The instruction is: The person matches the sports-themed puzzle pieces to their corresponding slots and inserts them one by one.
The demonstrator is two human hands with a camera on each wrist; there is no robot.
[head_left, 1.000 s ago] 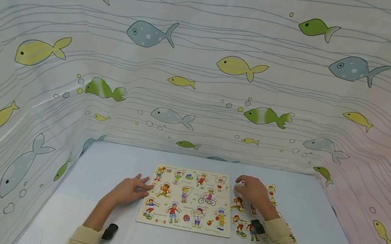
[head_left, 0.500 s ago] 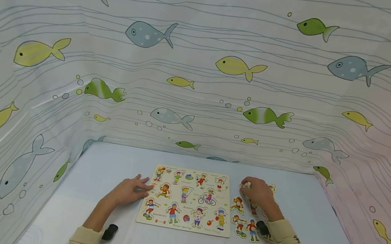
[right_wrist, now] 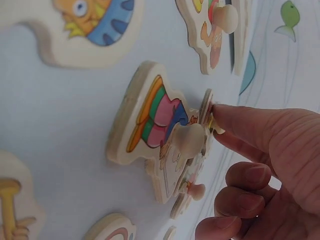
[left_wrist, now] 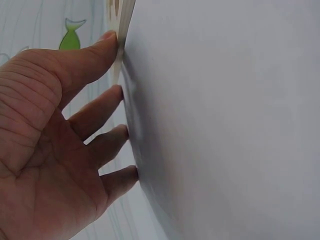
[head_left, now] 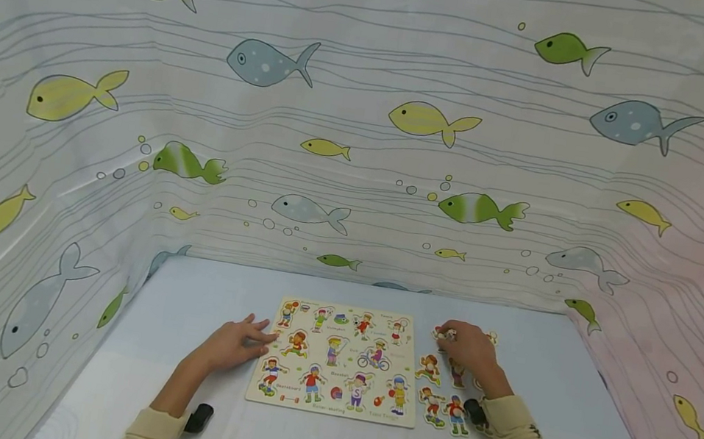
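Note:
A wooden peg puzzle board (head_left: 410,398) printed with sports figures lies flat on the table in the head view. My left hand (head_left: 237,344) lies at its left edge with relaxed, spread fingers; in the left wrist view the thumb (left_wrist: 100,57) touches the board's edge and the other fingertips meet the table. Right of the board, my right hand (head_left: 471,350) pinches a small puzzle piece (head_left: 446,332) between thumb and index finger. The right wrist view shows that piece (right_wrist: 207,102) edge-on at the thumb tip, its picture largely hidden, the remaining fingers curled below.
Several knobbed figure pieces lie right of the board, among them a runner (head_left: 429,368), a skateboarder (head_left: 432,406) and a blue-capped figure (head_left: 456,414). My right wrist and sleeve (head_left: 515,426) cover others. A fish-patterned cloth (head_left: 358,176) walls the back and sides of the table.
My right hand has shifted slightly right, away from the board's upper right corner, uncovering more of the pieces below. The left hand and the board have stayed put.

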